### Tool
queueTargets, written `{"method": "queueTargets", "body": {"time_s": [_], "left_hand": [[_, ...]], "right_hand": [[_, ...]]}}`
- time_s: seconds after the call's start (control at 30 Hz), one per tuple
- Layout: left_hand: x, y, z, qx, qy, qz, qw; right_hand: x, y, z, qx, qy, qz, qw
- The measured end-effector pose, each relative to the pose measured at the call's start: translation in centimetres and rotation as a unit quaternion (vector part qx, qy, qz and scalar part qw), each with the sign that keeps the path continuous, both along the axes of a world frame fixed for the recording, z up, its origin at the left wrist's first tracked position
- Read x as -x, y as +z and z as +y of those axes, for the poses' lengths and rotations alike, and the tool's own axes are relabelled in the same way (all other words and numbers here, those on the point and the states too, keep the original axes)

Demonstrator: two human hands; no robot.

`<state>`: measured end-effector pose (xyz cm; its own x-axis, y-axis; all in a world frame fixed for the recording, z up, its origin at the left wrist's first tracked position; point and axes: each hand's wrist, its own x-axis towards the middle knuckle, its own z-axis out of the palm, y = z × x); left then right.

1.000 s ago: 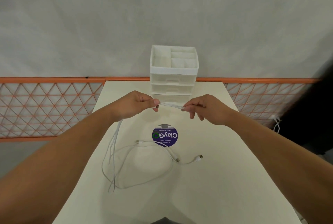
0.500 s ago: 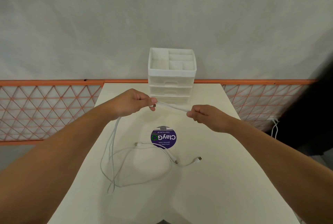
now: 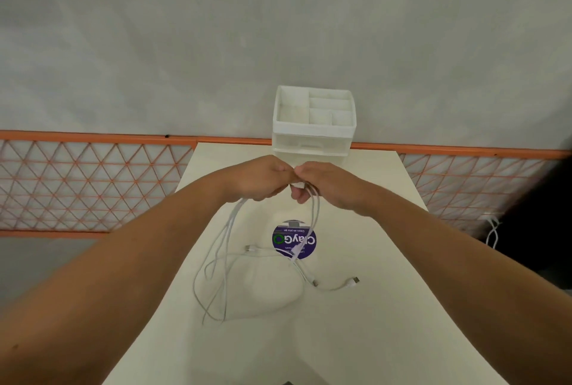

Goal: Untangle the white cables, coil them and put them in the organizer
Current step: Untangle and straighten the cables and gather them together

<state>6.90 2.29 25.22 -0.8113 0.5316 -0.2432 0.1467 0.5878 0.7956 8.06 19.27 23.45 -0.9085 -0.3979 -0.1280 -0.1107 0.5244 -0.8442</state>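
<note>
Both hands are meeting above the far half of the table [image 3: 387, 307], knuckles nearly touching. The left hand [image 3: 263, 179] is curling its fingers round a bunch of white cable strands [image 3: 227, 239] that are leaving its underside and hanging down to the tabletop. The right hand [image 3: 328, 183] is pinching a short folded length of the same cable, with a loop [image 3: 315, 214] drooping below it over the round purple sticker [image 3: 294, 239].

The hanging strands are joining a loose tangle of white cables [image 3: 247, 288] lying on the table, near the person's side of the sticker. One free end with a USB plug [image 3: 355, 280] is resting to the right of the tangle; another connector [image 3: 247, 248] is lying just left of the sticker. How many separate cables are making up the tangle cannot be told.

The white organizer [image 3: 314, 128] is standing at the far table edge against the grey wall [image 3: 278, 28], directly behind the hands, its open top divided into compartments and drawers below. An orange lattice railing [image 3: 93, 183] is running along behind the table on both sides.
</note>
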Motion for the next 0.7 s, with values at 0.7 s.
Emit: {"method": "queueTargets", "body": {"time_s": [0.7], "left_hand": [[1.8, -1.6, -0.9, -0.142, -0.004, -0.103, 0.984]], "right_hand": [[0.6, 0.3, 3.5, -0.013, 0.008, 0.062, 0.998]]}}
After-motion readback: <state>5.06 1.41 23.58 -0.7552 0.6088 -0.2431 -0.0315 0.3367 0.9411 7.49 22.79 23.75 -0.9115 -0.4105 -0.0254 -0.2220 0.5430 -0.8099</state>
